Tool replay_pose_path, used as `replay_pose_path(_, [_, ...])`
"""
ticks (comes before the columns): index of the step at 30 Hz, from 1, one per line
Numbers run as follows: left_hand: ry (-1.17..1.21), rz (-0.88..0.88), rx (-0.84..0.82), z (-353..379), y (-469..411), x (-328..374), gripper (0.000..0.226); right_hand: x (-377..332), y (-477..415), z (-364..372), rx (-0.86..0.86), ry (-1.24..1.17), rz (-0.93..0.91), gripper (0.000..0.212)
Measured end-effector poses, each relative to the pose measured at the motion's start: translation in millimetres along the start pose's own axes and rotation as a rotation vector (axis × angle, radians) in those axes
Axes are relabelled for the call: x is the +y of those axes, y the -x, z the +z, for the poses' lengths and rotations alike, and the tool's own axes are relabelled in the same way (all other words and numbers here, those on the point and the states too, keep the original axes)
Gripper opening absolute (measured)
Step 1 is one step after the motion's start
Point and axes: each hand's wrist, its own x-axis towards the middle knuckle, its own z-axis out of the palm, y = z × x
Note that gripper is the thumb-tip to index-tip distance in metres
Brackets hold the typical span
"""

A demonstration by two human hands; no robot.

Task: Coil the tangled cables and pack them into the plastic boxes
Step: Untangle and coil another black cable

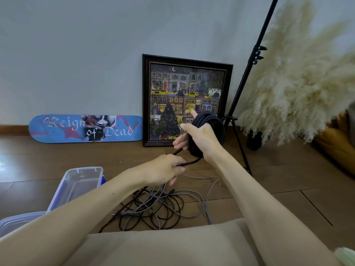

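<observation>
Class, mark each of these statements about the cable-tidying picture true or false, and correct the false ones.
1. The right hand holds a coil of black cable. True.
2. The left hand holds nothing. False: it grips the strand running to the coil.
3. A tangle of grey and black cables lies on the floor. True.
4. The framed picture hangs on the wall. False: it stands on the floor, leaning against the wall.
</observation>
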Motion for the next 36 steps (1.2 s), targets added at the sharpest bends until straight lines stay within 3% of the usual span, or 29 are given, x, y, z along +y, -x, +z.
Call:
replay_pose_path(2, [-0.056,0.014,0.026,-4,3,3,0.019,1,1,7,0.016,0.185,0.002,0.055])
replay_pose_path(5, [-0.186,0.081,0.179,-18,9,7,0.017,8,-2,10,0.056,0.858,-0.021,0.037])
replay_pose_path(7, [-0.285,0.079,0.353,-30,14,5,0.015,15,-2,8,-0.006,1.033,0.019,0.046])
replay_pose_path(10, [-0.336,0.052,0.481,-45,20,0,0.017,18,3,7,-0.160,0.757,0.163,0.074])
replay_pose_path(15, [-0.107,0.005,0.365,-57,17,-10,0.016,15,5,10,-0.441,0.472,0.360,0.105])
replay_pose_path(24, [0.522,0.019,0.352,-71,25,-17,0.015,4,12,3,-0.848,0.083,0.368,0.048])
replay_pose_path(26, [0.623,0.016,0.372,-69,22,-21,0.024,2,9,2,-0.928,-0.065,0.373,0.050])
replay_pose_path(30, [0.801,-0.016,0.467,-67,14,-30,0.020,2,7,1,-1.001,-0.295,0.342,0.057])
replay_pose_path(34, [0.983,-0.026,0.431,-52,8,-35,0.032,2,5,-1,-1.027,-0.557,0.297,0.055])
replay_pose_path(36, [0.985,-0.040,0.421,-41,4,-35,0.025,1,5,-3,-1.015,-0.690,0.273,0.055])
